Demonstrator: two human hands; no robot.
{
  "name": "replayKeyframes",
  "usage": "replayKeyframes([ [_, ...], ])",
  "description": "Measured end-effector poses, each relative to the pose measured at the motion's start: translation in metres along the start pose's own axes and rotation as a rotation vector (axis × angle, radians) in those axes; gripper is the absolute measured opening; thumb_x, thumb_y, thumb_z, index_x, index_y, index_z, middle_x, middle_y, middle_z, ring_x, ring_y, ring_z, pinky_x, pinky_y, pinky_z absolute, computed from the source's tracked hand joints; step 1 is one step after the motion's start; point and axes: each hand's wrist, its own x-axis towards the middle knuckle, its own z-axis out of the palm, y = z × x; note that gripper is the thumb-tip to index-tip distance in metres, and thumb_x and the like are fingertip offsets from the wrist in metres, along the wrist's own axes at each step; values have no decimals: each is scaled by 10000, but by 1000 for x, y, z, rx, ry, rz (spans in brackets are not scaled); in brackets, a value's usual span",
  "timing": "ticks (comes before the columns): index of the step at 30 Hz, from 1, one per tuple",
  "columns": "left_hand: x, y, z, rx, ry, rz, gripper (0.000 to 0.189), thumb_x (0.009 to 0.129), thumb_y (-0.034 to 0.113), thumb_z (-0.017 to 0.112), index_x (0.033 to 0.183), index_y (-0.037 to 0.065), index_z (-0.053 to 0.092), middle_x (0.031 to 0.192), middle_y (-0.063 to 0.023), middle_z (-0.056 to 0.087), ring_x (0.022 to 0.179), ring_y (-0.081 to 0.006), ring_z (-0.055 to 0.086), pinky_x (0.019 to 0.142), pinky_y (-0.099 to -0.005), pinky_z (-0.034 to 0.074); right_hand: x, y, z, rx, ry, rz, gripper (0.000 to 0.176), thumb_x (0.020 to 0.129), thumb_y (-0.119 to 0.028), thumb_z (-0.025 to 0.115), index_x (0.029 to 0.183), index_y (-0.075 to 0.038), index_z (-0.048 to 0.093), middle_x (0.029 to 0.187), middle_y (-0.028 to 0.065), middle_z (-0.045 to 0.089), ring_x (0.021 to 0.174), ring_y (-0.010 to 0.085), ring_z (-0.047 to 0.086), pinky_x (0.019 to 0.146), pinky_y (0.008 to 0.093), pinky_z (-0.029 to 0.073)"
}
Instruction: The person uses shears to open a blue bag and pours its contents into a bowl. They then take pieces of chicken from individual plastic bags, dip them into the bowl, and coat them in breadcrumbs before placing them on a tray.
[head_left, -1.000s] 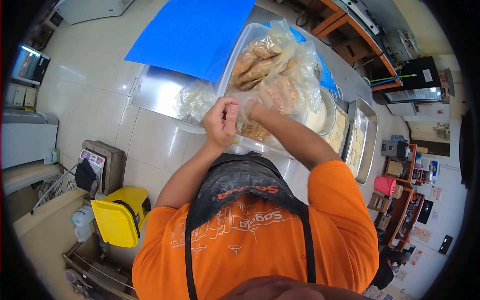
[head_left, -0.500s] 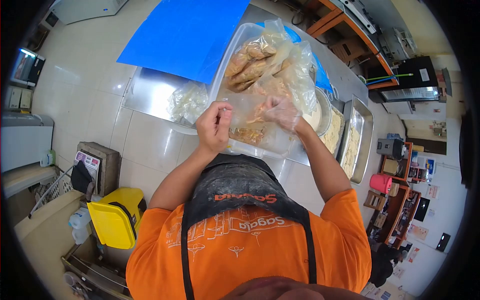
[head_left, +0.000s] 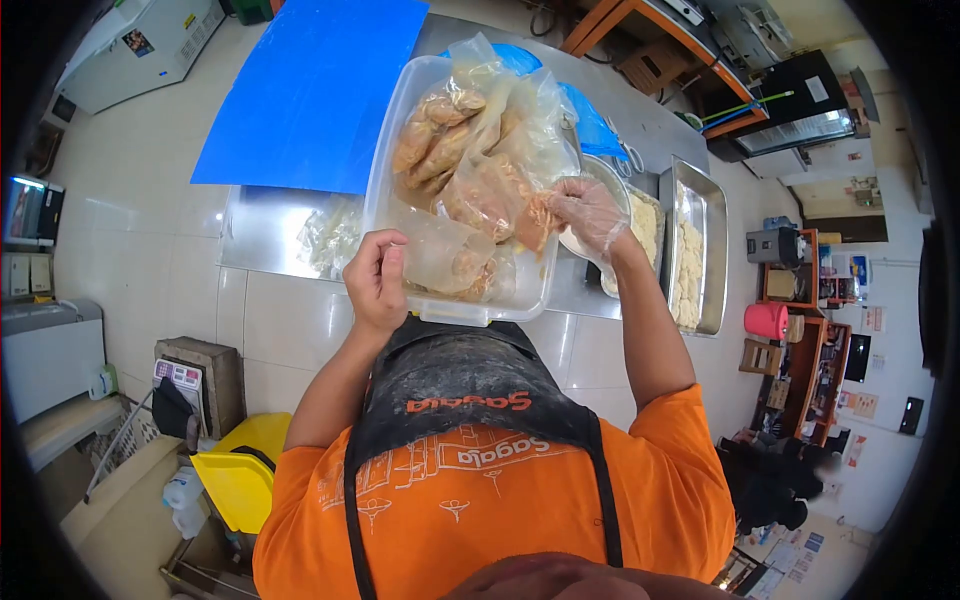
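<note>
My left hand (head_left: 377, 281), bare, is closed on the edge of a clear plastic bag (head_left: 440, 243) over the near part of a translucent tub (head_left: 375, 205). My right hand (head_left: 590, 212), in a clear glove, pinches a piece of marinated meat (head_left: 536, 224) at the tub's right side. Inside the tub lie several more bags of meat (head_left: 440, 130), with loose plastic rising above them. A white-filled bowl (head_left: 607, 180) stands right of the tub, partly behind my right hand.
A blue board (head_left: 310, 95) lies left of the tub, with crumpled plastic bags (head_left: 332, 236) below it. Right of the bowl are a tray of crumbly coating (head_left: 645, 230) and a metal tray with pale pieces (head_left: 712, 250). People in dark clothes (head_left: 775, 480) are at the lower right.
My right hand has moved right, away from my left, and the meat piece now shows outside the bag. The tub and table appear shifted left as the view moved.
</note>
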Motion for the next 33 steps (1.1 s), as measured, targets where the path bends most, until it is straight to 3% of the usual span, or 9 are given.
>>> replayKeyframes([
  [6,1,1,0,7,-17,-4,199,974,166,492,973,-4,595,695,-12,526,612,-69,421,545,-240,335,8,4,3,169,39,-77,346,954,-379,574,933,-47,668,779,19,638,687,102,597,604,253,494],
  [9,0,1,0,14,0,-4,209,976,176,494,978,-6,597,710,-17,541,622,-70,428,551,-238,338,9,-7,5,309,135,90,300,939,-328,585,864,-46,652,719,32,621,649,107,597,577,254,472],
  [12,-1,-2,0,35,13,-23,216,978,183,494,982,-7,599,727,-20,557,635,-71,439,559,-236,345,21,2,-17,446,-258,70,216,918,-222,608,1021,-33,628,811,46,636,677,113,605,554,242,465],
  [15,-3,-1,1,40,33,-50,224,979,189,492,980,-6,601,737,-18,566,643,-72,444,565,-235,347,11,-16,-4,572,-79,64,289,866,-72,626,1145,-8,584,901,57,643,725,120,607,601,255,483],
  [18,-3,1,3,53,72,-44,227,981,193,490,976,-4,604,725,-9,550,642,-73,440,566,-234,346,19,-8,-14,659,-288,-52,300,826,-49,682,1105,4,586,956,61,650,785,135,622,672,270,504],
  [21,-3,-4,4,74,113,-21,225,984,191,485,976,1,607,694,14,501,629,-63,413,558,-229,325,6,-18,-25,647,-183,-33,266,816,-22,676,1067,26,602,1008,87,660,847,138,626,749,286,505],
  [24,-2,-5,4,69,149,-12,221,989,184,478,980,6,609,667,39,441,614,-44,369,545,-222,285,16,15,-44,557,-210,-37,223,808,-15,686,1018,27,625,963,90,678,777,133,633,680,273,506],
  [30,0,-1,13,73,217,-14,237,1005,169,442,975,-2,604,646,66,367,590,-28,310,524,-217,231,17,56,-39,83,47,128,175,888,-158,661,965,-1,647,747,35,664,567,125,590,535,253,479],
  [33,3,-2,16,107,218,-4,245,1010,163,428,975,-6,602,645,69,353,584,-30,305,520,-219,227,12,72,-23,645,37,171,345,907,-269,676,1102,7,611,961,83,663,769,155,629,635,304,511],
])
